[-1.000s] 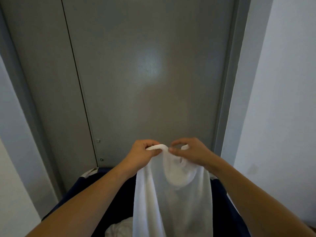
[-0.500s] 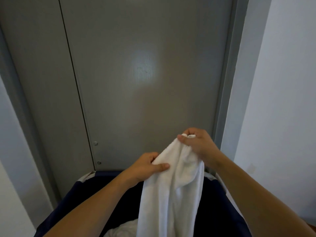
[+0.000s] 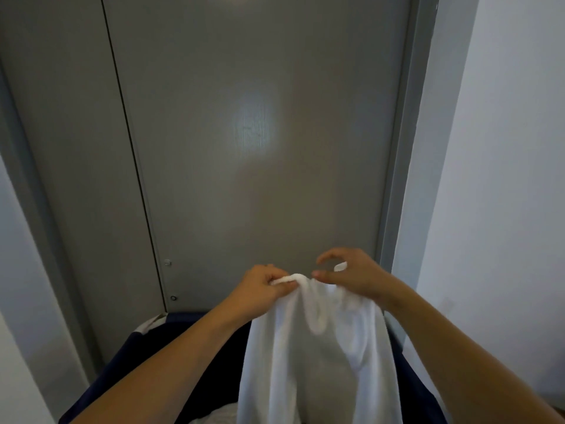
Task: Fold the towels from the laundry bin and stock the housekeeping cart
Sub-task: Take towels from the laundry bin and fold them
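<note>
Both hands raised over laundry bin [image 3: 159, 338]. Left hand [image 3: 260, 293] pinches towel [image 3: 312, 356] top edge; right hand [image 3: 351, 276] grasps adjacent edge. Towel hangs lengthwise straight down.

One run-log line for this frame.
left hand: grips towel edge | right hand: pinches edge | towel: hangs over bin

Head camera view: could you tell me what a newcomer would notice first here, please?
A white towel hangs at lower centre, its top edge pinched by the left hand and right hand close together. Below it sits the dark blue laundry bin, and a grey door fills the background.
</note>
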